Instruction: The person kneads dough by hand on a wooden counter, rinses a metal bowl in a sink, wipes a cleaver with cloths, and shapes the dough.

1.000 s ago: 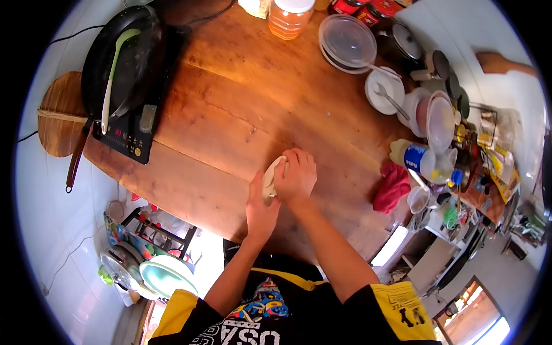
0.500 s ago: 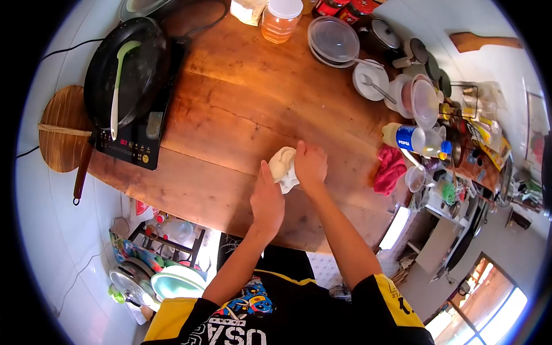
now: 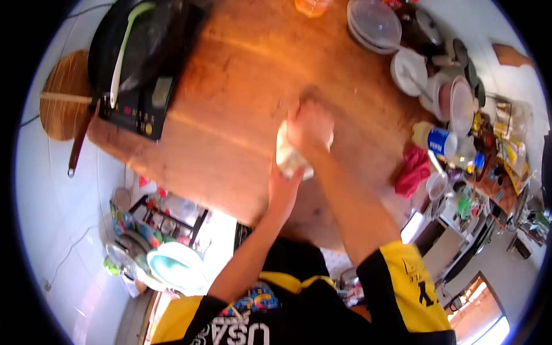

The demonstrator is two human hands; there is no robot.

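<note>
A pale lump of dough (image 3: 287, 150) sits on the wooden table in front of me, with a whiter part at its near end that I cannot clearly make out. My right hand (image 3: 311, 125) lies over the top of the dough, its fingers curled and blurred by motion. At the near left side my left hand (image 3: 283, 187) grips the dough, thumb along its near edge; the other fingers are mostly hidden.
A black pan (image 3: 135, 54) with a green-and-white spatula (image 3: 122, 57) rests on an induction cooker (image 3: 138, 115) at left. Lidded bowls (image 3: 375, 24), a Pepsi bottle (image 3: 440, 142) and a red cloth (image 3: 412, 171) line the right side. Basins (image 3: 178, 267) stand below the left table edge.
My right hand has gone from the dough's right side onto its top. The left hand has shifted to the near side, and the whole view has tilted and moved.
</note>
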